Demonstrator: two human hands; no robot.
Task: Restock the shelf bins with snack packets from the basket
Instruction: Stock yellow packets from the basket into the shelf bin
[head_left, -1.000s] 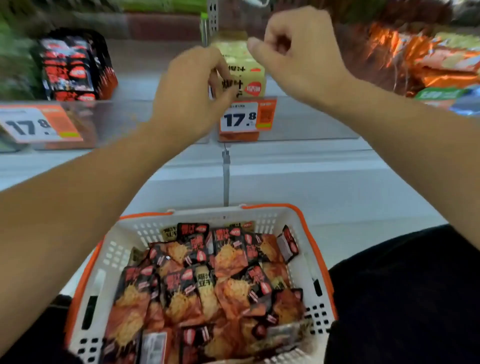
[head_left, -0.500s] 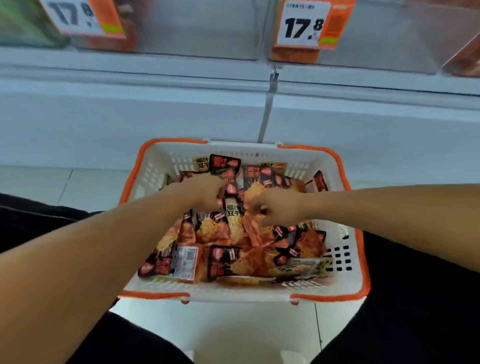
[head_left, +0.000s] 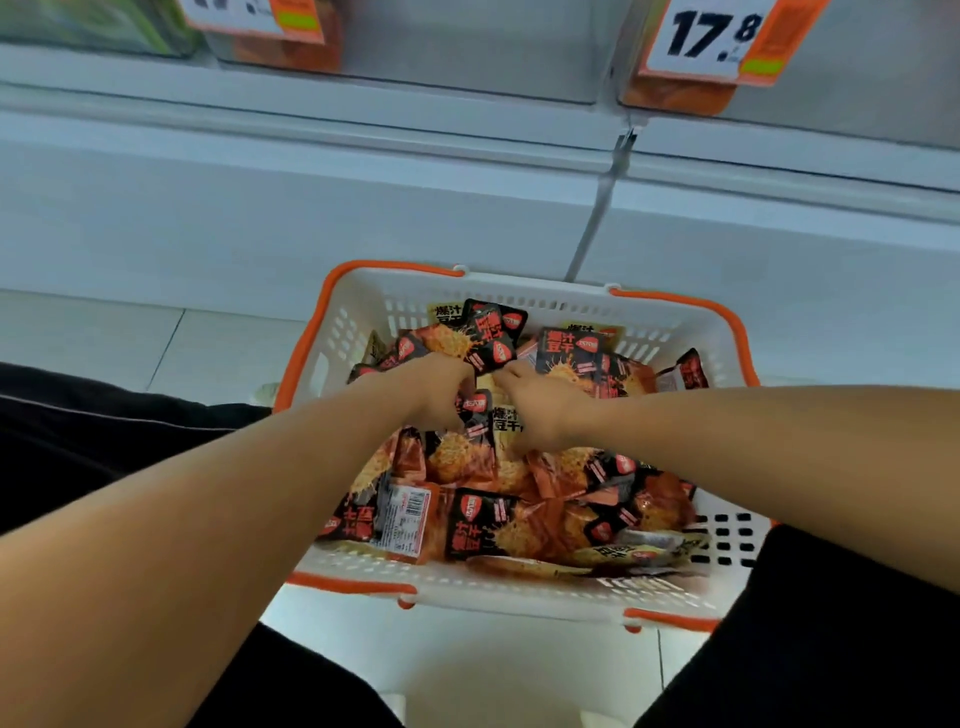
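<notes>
**Both hands down in the basket of snack packets**

You are looking down at a white basket (head_left: 524, 590) with orange rim trim, sitting on the pale floor between your knees, which are in dark trousers (head_left: 78, 431). The basket is heaped with snack packets (head_left: 498, 525), most of them black and orange-red with a picture of a golden crumbly snack, and a few yellow ones near the far wall and the near right corner. One packet (head_left: 405, 517) near the front left lies back side up, showing a barcode.

Both your bare forearms reach in from the near edge and meet over the middle of the pile. Your left hand (head_left: 431, 389) is curled, fingers bent down into the packets, its fingertips touching a black packet (head_left: 491, 338) that sticks up toward the far wall; whether it is truly gripping that packet, you cannot tell from here. Your right hand (head_left: 545, 410) sits just beside the left one, also curled with knuckles up, fingers pressed among the packets; what it has hold of, if anything, is hidden under the hand.

Beyond the basket rises the white base of the shelf (head_left: 363, 208). Along the top edge, the clear bin fronts carry two orange price tags. The right tag (head_left: 711, 39) reads 17.8; the left tag (head_left: 260, 18) is cut off and blurred.
</notes>
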